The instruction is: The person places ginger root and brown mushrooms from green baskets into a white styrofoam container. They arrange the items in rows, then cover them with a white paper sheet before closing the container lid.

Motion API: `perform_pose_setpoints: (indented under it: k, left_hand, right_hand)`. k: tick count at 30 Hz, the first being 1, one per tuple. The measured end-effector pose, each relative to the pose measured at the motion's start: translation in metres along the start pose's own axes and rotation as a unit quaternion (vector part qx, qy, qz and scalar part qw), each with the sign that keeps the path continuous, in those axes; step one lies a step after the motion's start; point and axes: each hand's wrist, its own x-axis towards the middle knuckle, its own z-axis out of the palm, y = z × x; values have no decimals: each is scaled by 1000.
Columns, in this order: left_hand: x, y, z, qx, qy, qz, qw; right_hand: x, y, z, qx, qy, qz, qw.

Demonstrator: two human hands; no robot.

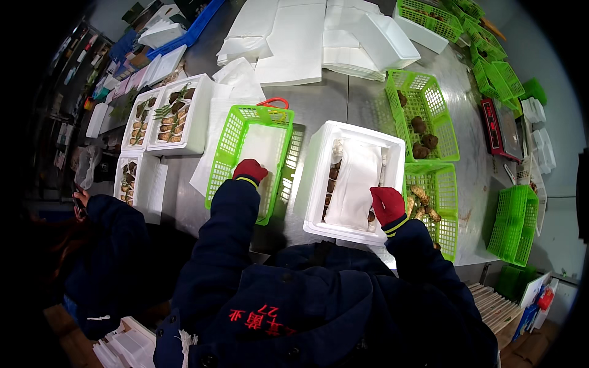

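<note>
My left hand, in a red knit glove, hovers over or inside a long green plastic basket. White paper lines that basket's bottom, and the fingers are curled out of sight. My right hand, gloved alike, is at the right inner side of a white foam box. A folded white paper sheet lies in this box, over brown-capped mushrooms that show along its edges. Whether my right fingers pinch anything is not clear.
Green baskets of dark mushrooms and pale mushrooms stand at right, by a red scale. Stacked white paper lies behind. Packed foam boxes stand left, where another person's hand holds a phone-like object. Red-handled scissors touch the left basket.
</note>
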Motion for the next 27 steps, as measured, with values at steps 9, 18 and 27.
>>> perform_pose_setpoints:
  k: [9,18,27]
  left_hand:
    - [13,-23,32,-3,124,-75,989]
    - [25,-37,41,34,47,-2,998]
    - [1,-21,25,-50,124,0,991]
  right_hand:
    - [3,-4,-3,-8,-18,9,1000]
    - [2,-7,-1,-12,-15,10,1000]
    - [-1,0,0,-31,-23,7,999]
